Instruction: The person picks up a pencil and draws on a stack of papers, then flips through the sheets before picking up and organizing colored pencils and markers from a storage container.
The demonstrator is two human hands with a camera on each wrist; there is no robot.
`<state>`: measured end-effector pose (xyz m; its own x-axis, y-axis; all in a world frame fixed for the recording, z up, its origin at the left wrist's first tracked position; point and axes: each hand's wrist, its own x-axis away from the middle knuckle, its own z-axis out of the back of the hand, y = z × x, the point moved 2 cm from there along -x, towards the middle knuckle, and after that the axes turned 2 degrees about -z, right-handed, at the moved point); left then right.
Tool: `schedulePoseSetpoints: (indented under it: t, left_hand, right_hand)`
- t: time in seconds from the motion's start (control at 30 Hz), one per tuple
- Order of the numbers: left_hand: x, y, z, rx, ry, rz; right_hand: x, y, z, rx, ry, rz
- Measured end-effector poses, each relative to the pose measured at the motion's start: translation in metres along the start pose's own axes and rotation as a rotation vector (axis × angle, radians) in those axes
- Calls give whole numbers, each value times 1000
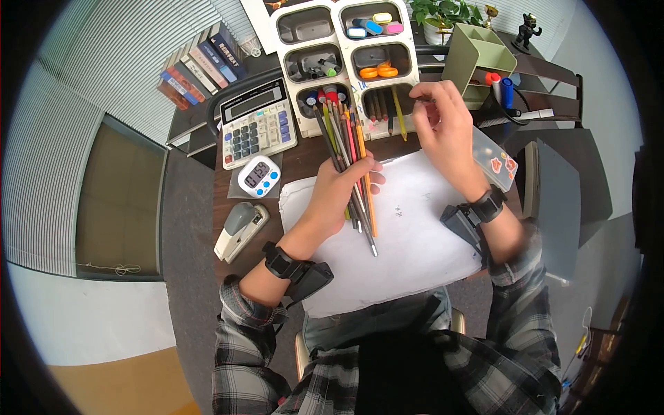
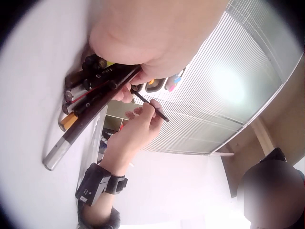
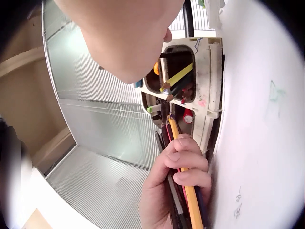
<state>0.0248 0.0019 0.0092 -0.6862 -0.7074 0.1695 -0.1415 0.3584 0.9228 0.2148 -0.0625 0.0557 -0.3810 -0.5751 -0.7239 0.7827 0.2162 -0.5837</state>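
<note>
My left hand grips a bundle of pencils over white paper. They are dark, yellow, red and green, with their points toward the organizer. My right hand is raised beside the organizer's front right compartment. In the left wrist view, its fingers pinch one dark pencil. That compartment holds a yellow-green pencil and several dark ones, leaning out over the front edge. Behind the bundle's tips, the front left compartment holds red and dark blue items, partly covered.
Left of the paper are a calculator, a white timer and a stapler. Orange-handled scissors and highlighters lie in the rear compartments. On the right stand a green desk organizer and a holder with markers.
</note>
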Motion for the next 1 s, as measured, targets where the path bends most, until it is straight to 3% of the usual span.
schedulePoseSetpoints:
  t: [0.13,0.27,0.67,0.77,0.83,0.87,1.0]
  left_hand:
    - [-1,-2,1,10,-6,-5]
    - [0,-1,2,4,-8,-17]
    - [-2,-1,2,20,-55,-40]
    - [-1,0,1,18,-63,-44]
    - [0,2,-1,13,-63,-48]
    - [1,3,-2,35,-56,-63]
    - [4,5,-4,189,2,-79]
  right_hand:
    - [3,12,-5,86,-166,-92]
    - [3,17,-7,97,-182,-101]
    - [-4,2,5,16,72,27]
    - [0,-11,12,-40,69,155]
    - [11,-34,12,-110,34,404]
    - [18,-39,7,-176,-38,436]
    - [41,-43,-14,-314,-246,369]
